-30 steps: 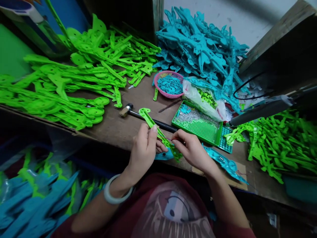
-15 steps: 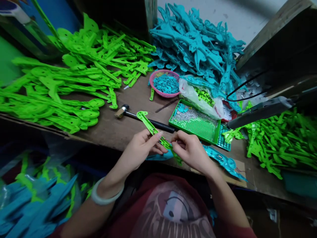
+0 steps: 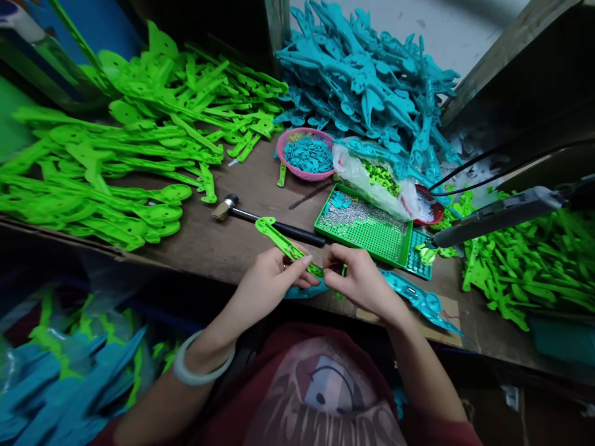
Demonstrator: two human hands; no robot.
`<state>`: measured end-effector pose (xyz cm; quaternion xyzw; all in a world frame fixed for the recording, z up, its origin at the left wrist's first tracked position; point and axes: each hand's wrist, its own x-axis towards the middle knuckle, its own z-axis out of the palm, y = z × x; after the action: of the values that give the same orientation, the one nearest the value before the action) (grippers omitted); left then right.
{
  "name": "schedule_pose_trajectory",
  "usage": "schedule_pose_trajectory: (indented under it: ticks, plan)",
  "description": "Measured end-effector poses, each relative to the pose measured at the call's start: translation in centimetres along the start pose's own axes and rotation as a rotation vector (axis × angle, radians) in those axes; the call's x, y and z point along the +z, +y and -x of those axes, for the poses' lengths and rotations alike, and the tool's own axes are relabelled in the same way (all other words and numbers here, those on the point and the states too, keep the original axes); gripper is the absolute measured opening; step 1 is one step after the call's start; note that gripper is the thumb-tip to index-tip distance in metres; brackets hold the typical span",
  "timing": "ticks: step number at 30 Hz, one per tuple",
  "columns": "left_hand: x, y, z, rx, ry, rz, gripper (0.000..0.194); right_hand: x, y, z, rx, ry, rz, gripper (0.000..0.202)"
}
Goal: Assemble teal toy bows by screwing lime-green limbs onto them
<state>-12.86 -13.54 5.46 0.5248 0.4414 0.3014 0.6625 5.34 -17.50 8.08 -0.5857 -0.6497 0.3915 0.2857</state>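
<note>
My left hand point(image 3: 274, 275) grips a long bright green plastic part point(image 3: 281, 240) near its middle, thumb on top. The part slants from upper left down towards my right hand point(image 3: 356, 275). The fingers of my right hand are pinched together at its lower end, with thin reddish wire showing beside them; what exactly they hold is too small to tell. A hammer point(image 3: 297, 234) with a black handle lies just beyond both hands. Under and to the right of my hands rests a blue plastic piece point(image 3: 418, 297) at the table's front edge.
Green parts point(image 3: 139, 155) are heaped at left, more point(image 3: 525, 266) at right. Blue parts point(image 3: 367, 74) fill the back. A pink basket point(image 3: 304, 176), a plastic bag point(image 3: 346, 164), a green tray point(image 3: 381, 238) of small metal bits and a red bowl point(image 3: 437, 214) stand mid-table. A grey tool point(image 3: 497, 217) hangs at right.
The whole view has shifted slightly. My right hand's fingers have moved a little at the lower end of the green part, and the grey tool at right hangs at a different angle.
</note>
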Motion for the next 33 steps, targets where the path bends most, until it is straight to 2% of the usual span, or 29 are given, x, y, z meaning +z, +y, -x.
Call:
schedule_pose_trajectory:
  ticks: [3,8,15,22,26,33]
  plan:
    - [0.3,0.1,0.0,0.000,0.028,-0.070,0.033,-0.6,0.2,-0.1,0.025,-0.102,-0.113,0.008]
    - [0.6,0.6,0.0,0.003,0.008,-0.104,0.030,-1.3,1.1,-0.3,-0.066,-0.177,-0.194,0.007]
    - [0.5,0.8,0.0,-0.032,-0.029,-0.041,0.027,-0.8,1.4,0.1,-0.028,-0.098,-0.221,0.008]
    - [0.8,0.1,0.4,-0.023,0.034,0.044,0.030,-0.2,1.1,0.7,-0.075,0.021,-0.059,0.013]
    - [1.0,0.2,0.8,0.000,0.078,0.006,0.032,0.1,0.8,0.9,-0.071,0.014,-0.028,0.014]
    - [1.1,0.7,1.1,0.014,0.069,-0.027,0.031,0.0,-0.2,1.2,-0.006,-0.039,0.010,0.014]
